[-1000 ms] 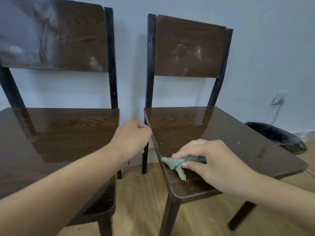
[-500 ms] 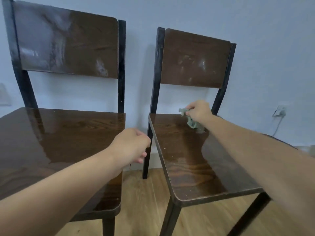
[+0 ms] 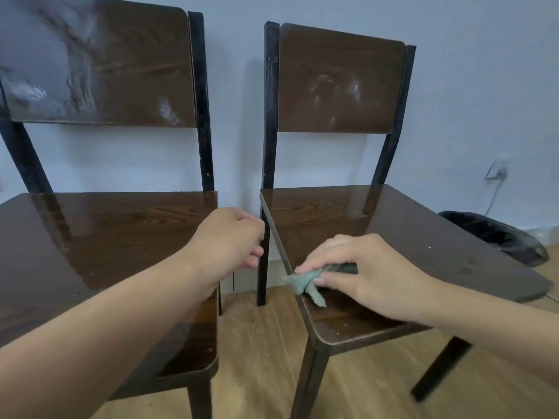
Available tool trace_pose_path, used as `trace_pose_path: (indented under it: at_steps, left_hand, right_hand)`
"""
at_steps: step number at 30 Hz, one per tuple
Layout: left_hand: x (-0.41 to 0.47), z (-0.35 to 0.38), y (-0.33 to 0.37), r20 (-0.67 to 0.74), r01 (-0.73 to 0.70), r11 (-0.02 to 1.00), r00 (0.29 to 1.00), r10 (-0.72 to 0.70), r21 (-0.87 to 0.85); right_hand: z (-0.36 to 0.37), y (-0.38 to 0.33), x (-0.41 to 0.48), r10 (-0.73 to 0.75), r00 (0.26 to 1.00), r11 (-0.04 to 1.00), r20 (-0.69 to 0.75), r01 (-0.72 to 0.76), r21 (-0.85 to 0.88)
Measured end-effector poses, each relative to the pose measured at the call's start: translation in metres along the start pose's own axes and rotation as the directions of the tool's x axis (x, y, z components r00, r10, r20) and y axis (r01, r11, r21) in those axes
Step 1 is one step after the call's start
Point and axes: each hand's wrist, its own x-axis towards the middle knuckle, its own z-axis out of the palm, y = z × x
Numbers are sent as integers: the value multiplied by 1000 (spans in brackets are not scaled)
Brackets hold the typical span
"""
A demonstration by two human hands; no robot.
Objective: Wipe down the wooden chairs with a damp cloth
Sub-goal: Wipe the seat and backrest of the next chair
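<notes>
Two dark wooden chairs with black metal frames stand side by side against the wall. My right hand (image 3: 363, 270) presses a crumpled green cloth (image 3: 305, 284) onto the near left edge of the right chair's seat (image 3: 408, 237). A tail of the cloth pokes out past my fingers. My left hand (image 3: 230, 237) hovers with curled fingers over the right edge of the left chair's seat (image 3: 99, 237), holding nothing. Both seats look glossy. Both backrests, the left (image 3: 99, 65) and the right (image 3: 338, 83), show pale smears.
A black bin (image 3: 496, 237) sits on the floor at the right, beside the right chair. A wall socket with a cable (image 3: 496, 173) is above it. A narrow gap of wooden floor (image 3: 260, 352) separates the chairs. The wall is close behind them.
My right hand has drawn the cloth from the back of the right seat to its near left edge. One second ago it was at this same near spot. My left hand has barely moved.
</notes>
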Motion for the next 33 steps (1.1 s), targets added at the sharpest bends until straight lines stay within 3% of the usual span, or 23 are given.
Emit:
trace_pose_path:
  at_steps: [5,7,9,12,15,18,23,26,28,33]
  left_hand:
    - [-1,8,-4,20,-49,998,999,49,25]
    - [3,12,-5,15,-52,998,999,52,29]
    - [7,15,-6,-5,-29,999,1000,29,17]
    - [14,15,-6,-40,58,998,998,-58,-11]
    - [25,18,-7,-82,151,988,985,-153,-19]
    - [35,22,-9,-101,185,983,977,-186,-15]
    - [35,25,-9,-74,163,986,983,-165,-35]
    - [33,28,-7,-61,149,988,987,-152,-49]
    - [31,30,-6,-63,156,986,985,-159,-49]
    - [34,34,-9,-81,164,986,983,-164,-3]
  right_hand:
    - [-23,-28,-69,-40,991,993,128,26,115]
    - [-25,-30,-57,-58,997,993,44,53,110]
    - [-15,-25,-24,-98,995,995,-26,97,-11]
    - [0,7,38,-89,996,970,-7,85,-228]
    - [-16,71,84,85,991,949,-106,-113,-296]
    - [-56,151,89,272,935,873,-227,-339,-351]
    - [-125,254,18,508,699,634,-504,-699,-330]
    - [-145,245,-9,533,623,629,-573,-744,-225]
    - [-143,218,-9,496,650,702,-575,-690,-175]
    - [-91,93,8,293,857,917,-424,-377,-128]
